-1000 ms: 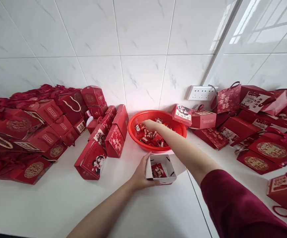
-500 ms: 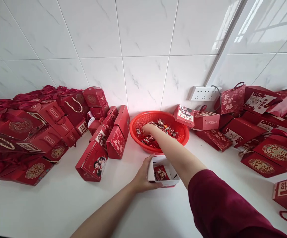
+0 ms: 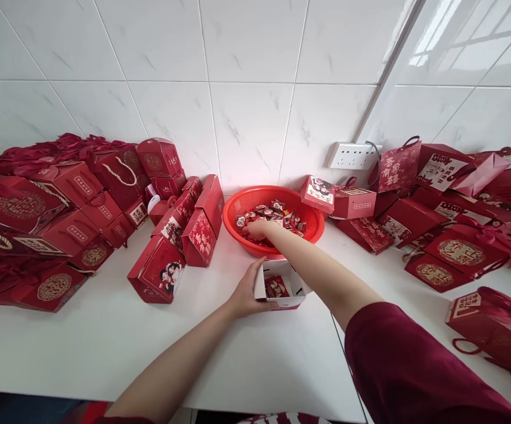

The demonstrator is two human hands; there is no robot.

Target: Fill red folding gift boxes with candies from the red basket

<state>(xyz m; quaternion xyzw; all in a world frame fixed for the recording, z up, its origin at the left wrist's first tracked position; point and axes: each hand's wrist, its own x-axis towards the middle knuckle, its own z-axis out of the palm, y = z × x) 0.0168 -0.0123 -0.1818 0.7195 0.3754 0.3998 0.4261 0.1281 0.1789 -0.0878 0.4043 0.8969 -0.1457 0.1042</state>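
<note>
An open white-lined box (image 3: 284,301) stands on the white table, in front of the basket. Wrapped red candy (image 3: 275,287) lies inside it. My left hand (image 3: 245,294) grips the box's left side, thumb at its back edge and fingers along the front. Behind the box is a red plastic basket (image 3: 312,219) holding several wrapped candies (image 3: 277,212). My right hand (image 3: 258,229) reaches down into the candies at the basket's left part. Its fingertips are hidden among them, so whether they grip a candy does not show.
Red gift boxes (image 3: 156,272) stand left of the basket, with a large pile (image 3: 61,203) farther left. More red boxes (image 3: 414,221) are heaped at the right. A white power strip (image 3: 353,156) sits against the tiled wall (image 3: 251,129).
The camera view has shifted, showing more of the table's front edge. My right hand has moved slightly deeper into the candies. My left hand keeps its hold on the box.
</note>
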